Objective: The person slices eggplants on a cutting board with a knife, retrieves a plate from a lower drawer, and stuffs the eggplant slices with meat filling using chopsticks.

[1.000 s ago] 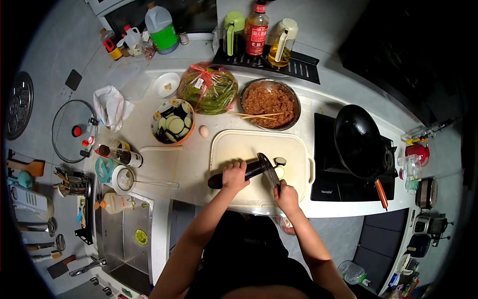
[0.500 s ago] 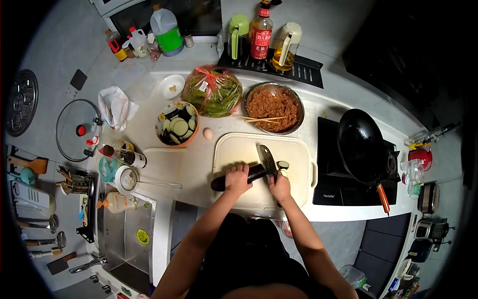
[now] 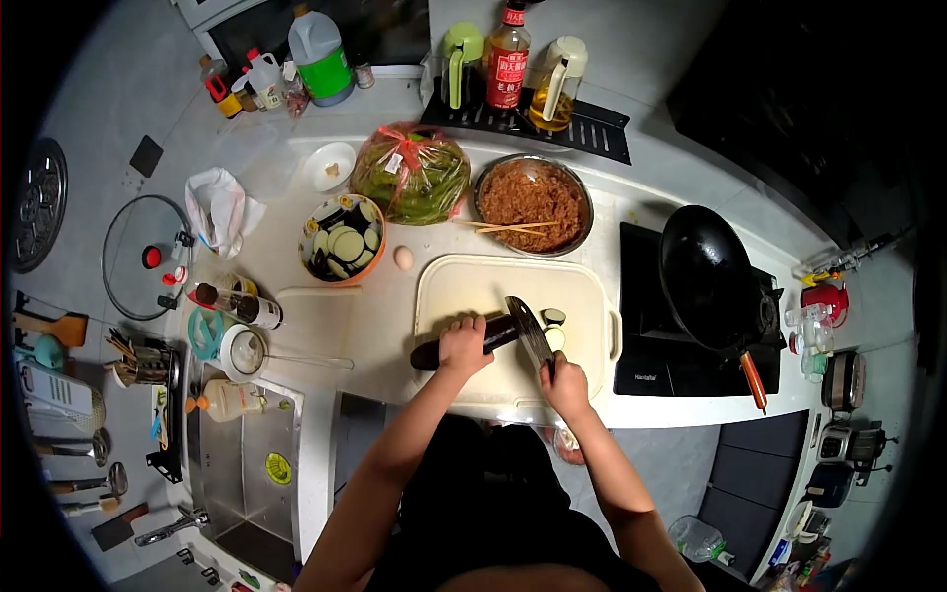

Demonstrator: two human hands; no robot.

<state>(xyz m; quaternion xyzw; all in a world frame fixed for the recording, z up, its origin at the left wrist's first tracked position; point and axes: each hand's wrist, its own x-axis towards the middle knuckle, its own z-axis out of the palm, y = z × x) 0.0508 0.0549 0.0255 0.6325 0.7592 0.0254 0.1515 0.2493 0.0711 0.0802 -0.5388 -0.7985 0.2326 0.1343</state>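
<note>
A dark eggplant (image 3: 501, 332) lies slantwise on the cream cutting board (image 3: 454, 286). My left hand (image 3: 465, 345) is wrapped over its middle and presses it down. My right hand (image 3: 565, 386) grips the handle of a knife (image 3: 530, 329), whose blade stands at the eggplant's right end. Just right of the blade, cut slices (image 3: 554, 339) rest on the board. A patterned bowl (image 3: 380, 250) to the upper left holds several eggplant slices, with an egg (image 3: 403, 259) beside it.
Behind the board sit a metal bowl of minced filling (image 3: 533, 202) with chopsticks across it and a bag of green vegetables (image 3: 412, 183). A black wok (image 3: 705, 276) is on the stove at right. The sink (image 3: 247, 483) is at lower left.
The whole view has shifted slightly left and up. Against the board, my right hand and the knife handle have moved slightly down and right; my left hand keeps its hold on the eggplant.
</note>
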